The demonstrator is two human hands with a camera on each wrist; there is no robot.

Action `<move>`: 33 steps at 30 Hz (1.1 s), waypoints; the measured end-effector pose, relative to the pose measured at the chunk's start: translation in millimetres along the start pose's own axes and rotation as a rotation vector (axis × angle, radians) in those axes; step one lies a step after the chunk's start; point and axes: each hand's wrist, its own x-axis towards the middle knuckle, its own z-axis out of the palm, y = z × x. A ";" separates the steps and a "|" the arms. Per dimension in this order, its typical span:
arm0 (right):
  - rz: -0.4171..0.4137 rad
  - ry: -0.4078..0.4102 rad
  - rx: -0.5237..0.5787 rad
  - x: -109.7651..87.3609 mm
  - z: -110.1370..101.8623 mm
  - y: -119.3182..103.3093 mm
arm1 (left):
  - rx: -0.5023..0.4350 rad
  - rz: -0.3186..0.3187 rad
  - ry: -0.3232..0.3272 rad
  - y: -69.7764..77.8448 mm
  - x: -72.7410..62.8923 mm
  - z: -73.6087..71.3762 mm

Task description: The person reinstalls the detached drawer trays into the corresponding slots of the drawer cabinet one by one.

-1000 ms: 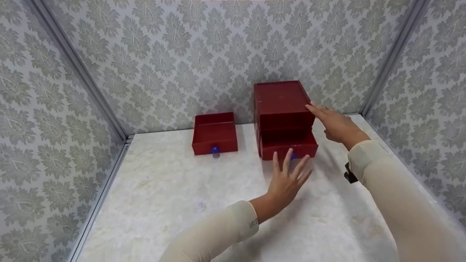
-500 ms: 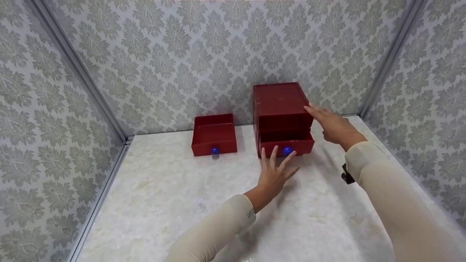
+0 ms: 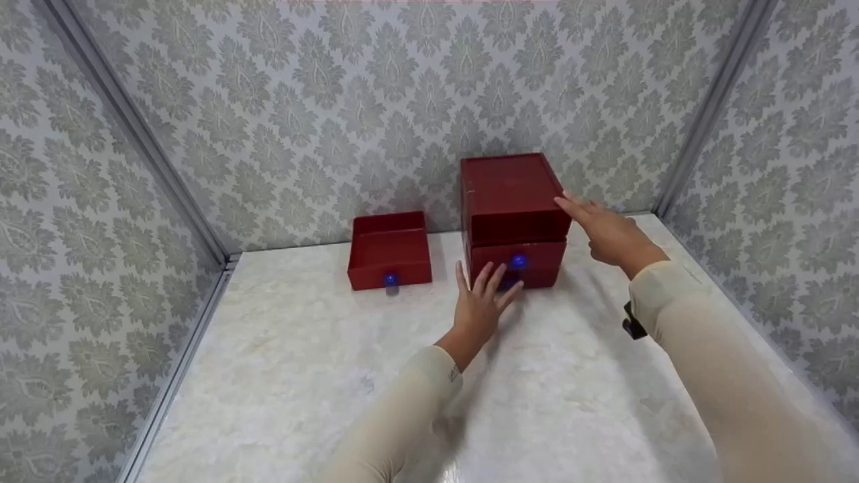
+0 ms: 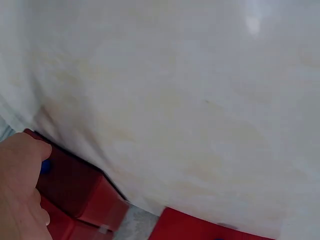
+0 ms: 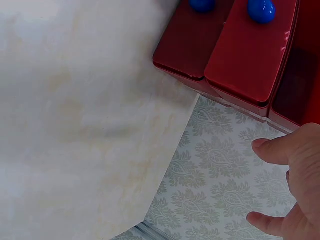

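A red cabinet [image 3: 510, 182] stands against the back wall, its top slot [image 3: 520, 227] without a drawer. Below it are two red drawers with blue knobs; the middle drawer [image 5: 250, 55] and the bottom drawer [image 5: 192, 42] show one above the other in the right wrist view. My left hand [image 3: 478, 310] has its fingers spread at the drawer fronts, near the blue knob [image 3: 518, 261]; whether they touch is unclear. With straight fingers, my right hand [image 3: 611, 235] rests against the cabinet's upper right edge. Neither hand holds anything.
A separate red drawer [image 3: 411, 274] with a blue knob [image 3: 390, 280] lies left of the cabinet on the pale marbled table [image 3: 295, 349]. Patterned wall panels [image 3: 302, 100] enclose the back and both sides, with grey metal posts [image 3: 711, 100] at the corners.
The middle drawer, pulled out before, has slid back into the cabinet. My left hand has moved left along the front. My right hand stays at the cabinet's edge.
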 end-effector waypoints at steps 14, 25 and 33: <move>-0.003 0.009 0.007 0.4 -0.3 -2.3 | -0.050 -0.005 -0.009 -20.1 6.2 6.5; 0.015 -0.013 0.018 0.8 -1.3 0.3 | -0.049 0.102 0.492 -61.4 -1.2 40.3; 0.010 -0.016 0.028 2.3 -0.2 -1.5 | -0.183 -0.222 0.219 -111.8 -13.6 84.3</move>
